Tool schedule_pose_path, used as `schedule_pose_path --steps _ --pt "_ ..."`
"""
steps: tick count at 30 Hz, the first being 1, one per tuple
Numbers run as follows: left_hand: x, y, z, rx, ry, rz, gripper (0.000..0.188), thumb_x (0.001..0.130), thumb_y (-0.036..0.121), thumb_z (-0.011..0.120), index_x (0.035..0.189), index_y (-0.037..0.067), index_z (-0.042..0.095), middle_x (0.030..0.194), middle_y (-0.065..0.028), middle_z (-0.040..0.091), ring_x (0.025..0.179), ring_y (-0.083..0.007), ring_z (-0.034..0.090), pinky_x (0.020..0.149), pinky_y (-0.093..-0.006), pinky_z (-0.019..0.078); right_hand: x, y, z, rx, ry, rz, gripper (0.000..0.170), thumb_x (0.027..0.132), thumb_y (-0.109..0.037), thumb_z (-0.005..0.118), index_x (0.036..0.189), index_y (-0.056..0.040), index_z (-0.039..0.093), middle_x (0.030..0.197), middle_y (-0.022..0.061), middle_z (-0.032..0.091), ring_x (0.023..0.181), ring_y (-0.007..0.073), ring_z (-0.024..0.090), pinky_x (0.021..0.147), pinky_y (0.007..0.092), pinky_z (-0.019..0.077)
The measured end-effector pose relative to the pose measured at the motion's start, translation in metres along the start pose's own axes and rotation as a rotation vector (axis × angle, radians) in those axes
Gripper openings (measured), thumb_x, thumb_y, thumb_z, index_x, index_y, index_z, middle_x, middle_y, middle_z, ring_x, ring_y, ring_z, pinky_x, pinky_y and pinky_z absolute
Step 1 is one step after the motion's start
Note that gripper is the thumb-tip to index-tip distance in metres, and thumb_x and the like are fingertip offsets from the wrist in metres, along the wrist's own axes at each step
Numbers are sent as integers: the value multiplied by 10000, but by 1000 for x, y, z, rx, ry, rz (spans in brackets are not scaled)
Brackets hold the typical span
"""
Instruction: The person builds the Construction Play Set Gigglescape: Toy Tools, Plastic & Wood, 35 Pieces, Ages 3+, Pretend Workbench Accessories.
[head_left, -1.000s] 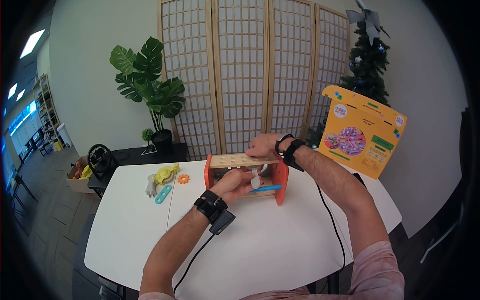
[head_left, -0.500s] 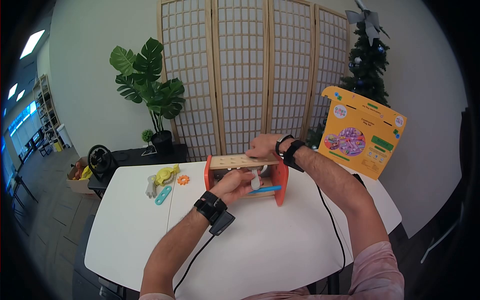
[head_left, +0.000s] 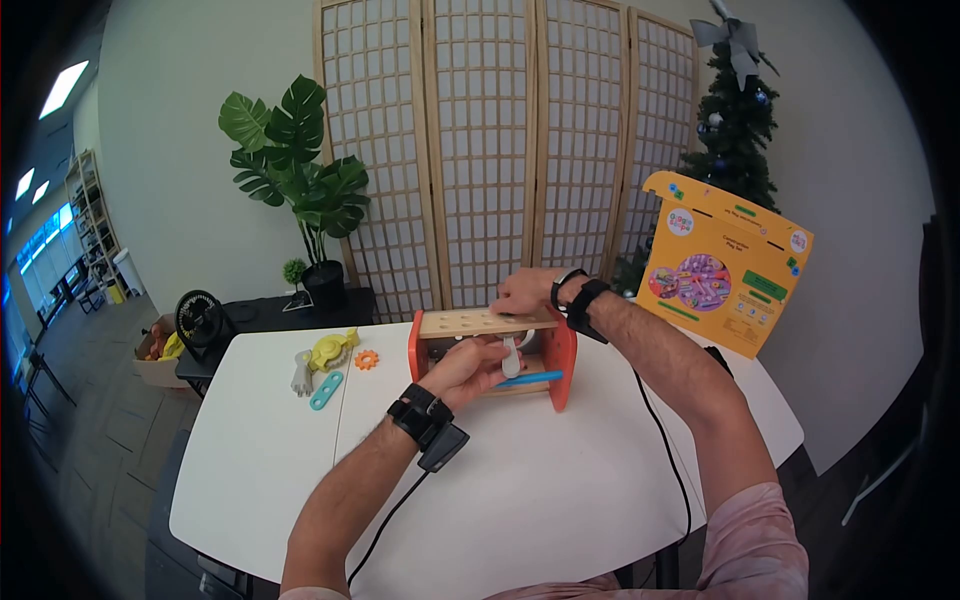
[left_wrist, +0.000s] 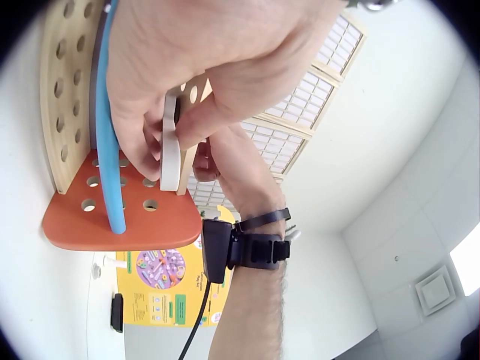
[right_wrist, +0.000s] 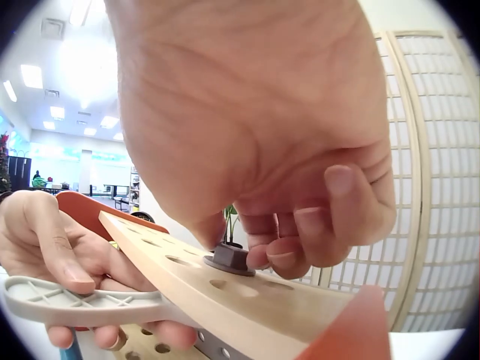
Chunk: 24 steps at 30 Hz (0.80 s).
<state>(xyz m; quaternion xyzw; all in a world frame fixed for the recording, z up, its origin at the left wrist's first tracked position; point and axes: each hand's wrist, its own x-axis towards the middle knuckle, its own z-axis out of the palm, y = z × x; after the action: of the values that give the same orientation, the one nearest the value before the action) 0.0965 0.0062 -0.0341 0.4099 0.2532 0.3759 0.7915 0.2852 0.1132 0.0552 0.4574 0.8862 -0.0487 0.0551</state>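
Observation:
A toy workbench (head_left: 490,322) with holed wooden boards and red-orange end panels stands at the table's back middle. My left hand (head_left: 468,365) reaches to its front and grips a light grey plastic toy wrench (right_wrist: 82,301), thumb on the ribbed handle. The wrench's far end passes beneath the top board (right_wrist: 187,274). Above that board, my right hand (head_left: 528,291) pinches a dark grey hex bolt head (right_wrist: 231,259), which sits in one of the holes. A blue bar (left_wrist: 109,127) runs along the workbench front, below the left hand.
On the white table (head_left: 260,460) at left lie a yellow toy piece (head_left: 333,348), a grey piece (head_left: 302,372), a teal holed strip (head_left: 326,390) and an orange gear (head_left: 367,358). A yellow box (head_left: 725,265) stands at right. Cables trail from both wrist cameras.
Almost nothing differs: both hands keep their places at the workbench, with only a very slight shift of the grey wrench.

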Motion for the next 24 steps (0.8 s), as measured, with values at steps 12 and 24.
schedule_pose_path --steps 12,24 --pt "0 -1 -2 -4 -20 14 395 1117 28 530 1496 -55 459 1377 -127 600 1189 -229 679 1096 -369 617 5 3 0 -8 -60 8 704 995 -575 455 1150 13 809 1141 289 778 1119 452 734 1006 529 549" --pt "0 0 -1 -10 2 -6 422 1116 19 526 1525 -36 437 1459 -133 585 1197 -215 676 1094 -363 617 20 20 14 40 -70 -9 591 974 -503 526 1187 -24 798 1121 228 796 1052 387 755 934 493 573"
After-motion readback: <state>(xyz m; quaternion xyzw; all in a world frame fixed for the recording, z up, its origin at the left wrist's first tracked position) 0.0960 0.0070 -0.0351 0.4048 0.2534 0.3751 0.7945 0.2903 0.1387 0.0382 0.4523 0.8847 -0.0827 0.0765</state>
